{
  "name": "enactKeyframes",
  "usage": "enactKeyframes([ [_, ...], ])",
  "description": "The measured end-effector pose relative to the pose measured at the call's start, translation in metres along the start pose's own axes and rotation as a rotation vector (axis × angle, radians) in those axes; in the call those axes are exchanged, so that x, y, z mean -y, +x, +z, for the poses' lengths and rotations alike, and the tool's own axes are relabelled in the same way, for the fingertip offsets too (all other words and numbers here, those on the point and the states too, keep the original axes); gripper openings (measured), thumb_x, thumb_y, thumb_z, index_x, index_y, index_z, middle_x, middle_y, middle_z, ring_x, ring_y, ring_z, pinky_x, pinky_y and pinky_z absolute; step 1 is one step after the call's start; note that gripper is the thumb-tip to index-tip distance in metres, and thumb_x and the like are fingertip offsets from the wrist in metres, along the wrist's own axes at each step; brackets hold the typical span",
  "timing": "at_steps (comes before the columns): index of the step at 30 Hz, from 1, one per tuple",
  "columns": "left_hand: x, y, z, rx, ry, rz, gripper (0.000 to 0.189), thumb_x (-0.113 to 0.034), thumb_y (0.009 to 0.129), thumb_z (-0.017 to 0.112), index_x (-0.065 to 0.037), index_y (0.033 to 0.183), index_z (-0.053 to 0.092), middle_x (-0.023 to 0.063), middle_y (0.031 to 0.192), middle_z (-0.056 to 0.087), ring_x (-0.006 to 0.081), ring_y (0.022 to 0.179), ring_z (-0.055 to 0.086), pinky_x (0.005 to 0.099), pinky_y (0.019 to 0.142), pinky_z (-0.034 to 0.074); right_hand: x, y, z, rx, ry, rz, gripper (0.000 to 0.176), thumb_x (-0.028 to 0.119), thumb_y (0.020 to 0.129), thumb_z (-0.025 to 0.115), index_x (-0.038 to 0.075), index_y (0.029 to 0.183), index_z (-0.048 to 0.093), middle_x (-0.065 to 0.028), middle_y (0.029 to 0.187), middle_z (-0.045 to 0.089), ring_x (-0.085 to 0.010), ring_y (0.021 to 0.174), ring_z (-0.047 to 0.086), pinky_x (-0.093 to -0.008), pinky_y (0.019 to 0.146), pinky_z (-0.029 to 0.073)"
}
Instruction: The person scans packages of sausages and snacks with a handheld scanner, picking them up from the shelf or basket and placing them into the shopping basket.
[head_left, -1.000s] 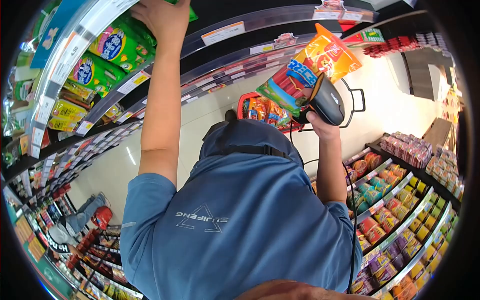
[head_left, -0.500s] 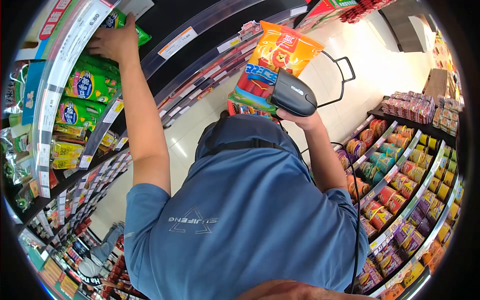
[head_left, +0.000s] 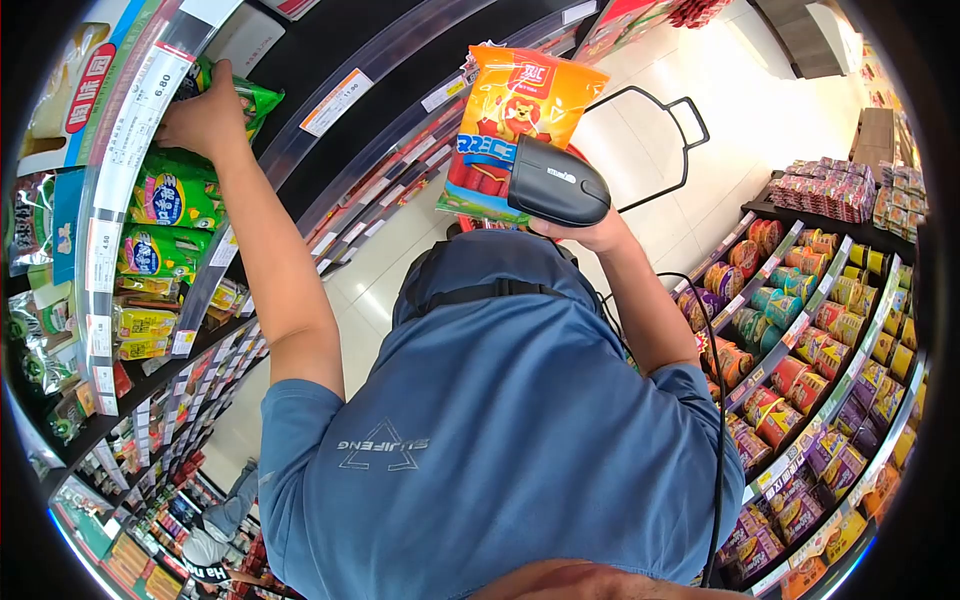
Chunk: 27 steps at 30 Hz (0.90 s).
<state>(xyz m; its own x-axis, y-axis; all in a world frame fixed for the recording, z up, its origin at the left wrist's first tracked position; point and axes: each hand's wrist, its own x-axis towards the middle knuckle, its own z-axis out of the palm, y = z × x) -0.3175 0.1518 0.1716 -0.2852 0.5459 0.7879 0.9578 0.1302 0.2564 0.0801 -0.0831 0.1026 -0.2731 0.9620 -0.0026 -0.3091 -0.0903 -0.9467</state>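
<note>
My left hand [head_left: 205,118] reaches into the shelf at the upper left, closed over a shiny green snack packet [head_left: 262,102]; its fingertips are partly hidden. More green packets [head_left: 170,195] lie just below it on the same shelf. My right hand [head_left: 590,232] holds a black mouse-shaped handheld device [head_left: 560,185] in front of my body. Behind the device is an orange sausage bag [head_left: 520,100] with a lion picture, upright and apparently gripped by the same hand. The fingers around the bag are mostly hidden.
Price labels [head_left: 336,102] line the shelf edges at left. A black wire handle [head_left: 687,140] stands beyond the device. A black cable [head_left: 712,370] runs past my right arm. Shelves of cup noodles [head_left: 775,415] curve along the right. A person in a cap [head_left: 205,550] is at lower left.
The orange bag and black device have moved left together in my right hand. My left hand has shifted slightly left and down, still on the green packet. The view has turned slightly.
</note>
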Motion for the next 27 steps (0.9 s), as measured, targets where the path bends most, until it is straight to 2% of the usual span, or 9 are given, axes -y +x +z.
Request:
enactKeyframes([
  [3,-0.010,0.003,-0.015,0.004,0.101,0.054,0.101,-0.042,0.061,0.084,0.011,0.135,0.040,0.0329,0.140,0.040,0.0522,0.130,0.033,0.0597,0.112,0.021,0.003,0.005,0.003,0.004,0.017,0.005,0.072,0.000,0.070,0.082,0.000,0.134,0.050,-0.0095,0.126,0.062,-0.0182,0.116,0.058,-0.0333,0.102,0.044],
  [5,-0.021,0.000,-0.029,0.148,-0.678,-0.248,0.089,-0.025,0.065,0.085,0.008,0.135,0.042,0.0272,0.137,0.044,0.0392,0.129,0.041,0.0505,0.108,0.034,0.003,0.008,0.004,0.014,0.020,0.028,0.072,0.000,0.070,0.082,0.000,0.134,0.050,-0.0093,0.126,0.062,-0.0182,0.116,0.058,-0.0333,0.102,0.044],
  [6,-0.026,-0.002,-0.034,0.144,-0.674,-0.249,0.089,-0.025,0.065,0.085,0.008,0.135,0.042,0.0272,0.137,0.044,0.0392,0.129,0.041,0.0505,0.108,0.034,0.004,0.009,0.002,0.019,0.039,0.033,0.072,0.000,0.070,0.082,0.000,0.134,0.050,-0.0092,0.126,0.062,-0.0181,0.116,0.058,-0.0334,0.101,0.044],
  [8,-0.028,-0.005,-0.043,0.258,-1.007,-0.429,0.076,-0.006,0.067,0.082,0.005,0.133,0.045,0.0209,0.134,0.047,0.0258,0.121,0.051,0.0380,0.099,0.044,0.000,0.013,-0.001,0.031,0.057,0.045,0.071,-0.001,0.071,0.082,0.000,0.134,0.050,-0.0092,0.126,0.062,-0.0179,0.116,0.059,-0.0335,0.101,0.044],
  [11,-0.031,-0.003,-0.060,0.307,-1.099,-0.486,0.068,0.001,0.068,0.079,0.005,0.129,0.048,0.0171,0.128,0.051,0.0214,0.113,0.054,0.0340,0.093,0.047,-0.005,0.022,-0.006,0.070,0.082,0.050,0.070,-0.002,0.070,0.081,0.001,0.134,0.050,-0.0089,0.125,0.063,-0.0176,0.115,0.059,-0.0337,0.100,0.045],
  [15,-0.015,0.003,-0.053,0.327,-1.137,-0.483,0.061,0.000,0.071,0.078,0.003,0.125,0.052,0.0131,0.122,0.056,0.0202,0.109,0.056,0.0331,0.090,0.048,-0.001,0.031,-0.004,0.039,0.156,0.085,0.068,-0.002,0.070,0.080,0.001,0.132,0.051,-0.0085,0.121,0.064,-0.0182,0.113,0.060,-0.0342,0.100,0.046],
  [21,0.022,0.028,-0.034,0.490,-1.210,-0.763,0.044,-0.009,0.076,0.079,-0.002,0.116,0.062,0.0091,0.111,0.063,0.0196,0.101,0.061,0.0315,0.083,0.051,-0.001,0.042,-0.001,0.100,0.092,0.036,0.072,0.002,0.074,0.075,0.001,0.139,0.043,-0.0160,0.127,0.061,-0.0244,0.114,0.060,-0.0396,0.099,0.046],
  [25,0.038,0.029,-0.043,0.772,-1.319,-0.847,0.041,-0.021,0.085,0.073,0.000,0.117,0.060,0.0129,0.098,0.067,0.0209,0.088,0.067,0.0343,0.078,0.055,0.001,0.048,0.004,0.089,0.152,0.060,0.072,0.000,0.071,0.078,0.001,0.136,0.046,-0.0126,0.123,0.063,-0.0224,0.112,0.061,-0.0376,0.099,0.046],
  [27,0.020,0.018,-0.067,1.021,-1.558,-0.692,0.051,-0.039,0.094,0.058,0.005,0.120,0.057,0.0173,0.098,0.066,0.0232,0.087,0.066,0.0342,0.075,0.055,0.004,0.053,0.006,0.068,0.209,0.083,0.071,-0.002,0.069,0.080,0.001,0.133,0.050,-0.0091,0.120,0.064,-0.0196,0.110,0.061,-0.0353,0.099,0.046],
])
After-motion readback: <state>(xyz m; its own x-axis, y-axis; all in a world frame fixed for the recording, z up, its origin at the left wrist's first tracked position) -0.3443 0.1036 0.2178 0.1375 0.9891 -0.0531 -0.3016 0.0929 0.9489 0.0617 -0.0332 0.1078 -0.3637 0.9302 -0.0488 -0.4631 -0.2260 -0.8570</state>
